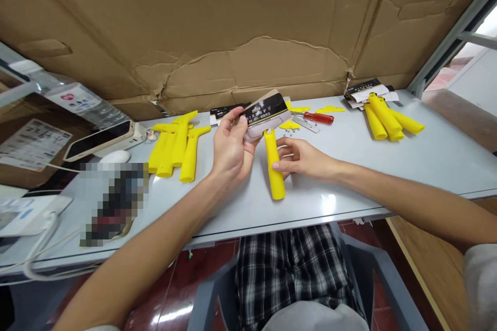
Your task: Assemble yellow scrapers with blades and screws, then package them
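My left hand point(233, 147) is closed on a black-and-white printed card point(267, 114), with the thumb on its face. Just below the card's lower edge stands a yellow plastic handle point(275, 178), nearly upright and a little tilted. Around its right side my right hand point(301, 158) grips it between thumb and fingers. The handle's top meets the card; whether they are joined I cannot tell. Behind the hands lie a screwdriver with a red handle point(319, 118), a metal blade point(306, 124), several small screws point(291, 132) and a flat yellow piece point(330, 110).
More yellow handles point(189, 158) lie in a group at left. At right, several handles with cards point(384, 116) are piled. A phone point(99, 139), a white mouse point(115, 157), a plastic bottle point(89, 106) and cables occupy the left end. Cardboard point(248, 20) walls the back.
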Available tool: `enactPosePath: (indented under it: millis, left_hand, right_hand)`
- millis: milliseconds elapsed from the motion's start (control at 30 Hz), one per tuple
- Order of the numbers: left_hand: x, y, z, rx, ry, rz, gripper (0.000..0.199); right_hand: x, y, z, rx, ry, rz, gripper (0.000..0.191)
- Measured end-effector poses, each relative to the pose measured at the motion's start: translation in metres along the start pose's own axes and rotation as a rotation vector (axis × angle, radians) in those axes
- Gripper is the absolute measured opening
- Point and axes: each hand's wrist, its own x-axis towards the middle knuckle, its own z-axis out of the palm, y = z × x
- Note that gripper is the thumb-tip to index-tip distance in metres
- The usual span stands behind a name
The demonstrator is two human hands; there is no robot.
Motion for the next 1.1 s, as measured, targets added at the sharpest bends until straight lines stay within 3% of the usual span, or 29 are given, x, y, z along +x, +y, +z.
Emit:
enactPosePath:
  millis: [100,267,367,467,633,733,833,933,1100]
  left_hand:
    - [0.007,0.004,-0.003,0.060,0.007,0.033,0.027]
    - [0.029,0.008,-0.013,0.182,0.073,0.054,0.039]
    - [0.040,0.015,-0.020,0.268,0.013,-0.018,0.040]
    - [0.048,0.026,-0.025,0.312,-0.066,-0.087,0.046]
    - [0.055,0.031,-0.032,0.289,-0.094,-0.040,0.054]
    - [0.058,0.029,-0.035,0.296,-0.121,-0.029,0.049]
    - [0.056,0.027,-0.034,0.367,-0.222,-0.078,0.034]
    - [0.049,0.026,-0.030,0.407,-0.343,-0.132,0.027]
    - [0.041,0.024,-0.027,0.473,-0.404,-0.129,0.028]
  right_hand:
    - [0.000,-0.006,-0.006,-0.100,0.008,0.015,0.053]
    - [0.000,-0.016,-0.015,-0.192,-0.047,0.044,0.048]
    - [0.000,-0.022,-0.018,-0.212,-0.059,0.037,0.041]
    - [0.002,-0.027,-0.024,-0.194,0.022,0.000,0.031]
    - [0.007,-0.030,-0.033,-0.146,0.183,-0.038,0.022]
    - [0.006,-0.031,-0.035,-0.142,0.145,-0.041,0.031]
    - [0.005,-0.034,-0.035,-0.143,0.105,-0.019,0.045]
    - [0.007,-0.034,-0.035,-0.111,0.149,0.020,0.040]
    - [0.011,-0.031,-0.035,-0.014,0.248,0.056,0.033]
